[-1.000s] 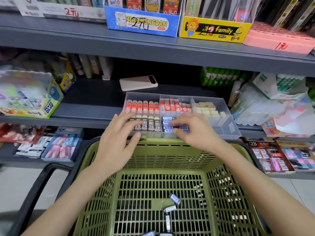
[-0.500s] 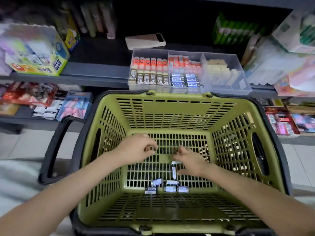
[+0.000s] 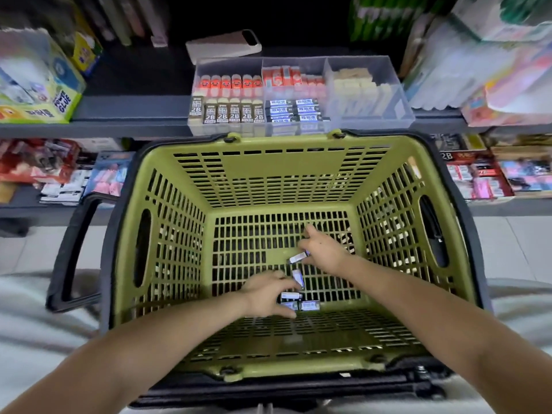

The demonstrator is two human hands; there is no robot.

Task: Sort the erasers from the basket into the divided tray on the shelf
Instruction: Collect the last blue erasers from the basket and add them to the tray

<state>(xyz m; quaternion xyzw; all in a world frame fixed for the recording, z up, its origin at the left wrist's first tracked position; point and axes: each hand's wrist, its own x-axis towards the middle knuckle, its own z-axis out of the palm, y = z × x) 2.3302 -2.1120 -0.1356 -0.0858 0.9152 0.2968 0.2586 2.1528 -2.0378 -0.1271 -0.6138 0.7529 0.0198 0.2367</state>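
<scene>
Erasers (image 3: pixel 309 306) in blue-and-white sleeves are lying in a small cluster on the floor of the green shopping basket (image 3: pixel 167 234), close to its near wall, and both of the person's hands are reaching down among them. The right hand (image 3: pixel 322 252) is pinching one blue-sleeved eraser (image 3: pixel 297 259) by its end between thumb and fingers, with the index finger sticking out straight toward the far wall. The free end of that eraser is pointing left, out of the pinch. The left hand (image 3: pixel 267 295) is sitting nearer the person, its fingers and thumb curving round either side of two pieces in the cluster. I cannot tell whether it is actually squeezing them or only bracketing them. A lone eraser (image 3: pixel 297 277) is lying between the two hands, just beside the left fingertips.

Past the basket's far rim, the clear divided tray (image 3: pixel 400 94) is sitting on the grey shelf (image 3: pixel 134 112), well apart from both hands. Its left compartment is holding orange-capped pieces behind a row of 2B erasers (image 3: pixel 230 113). The middle one is holding red packs behind blue-sleeved ones, and the right one is holding cream blocks. A pale flat slab (image 3: pixel 222 46) is lying just behind the tray, and a glue box (image 3: pixel 59 100) is standing at the shelf's left end.
</scene>
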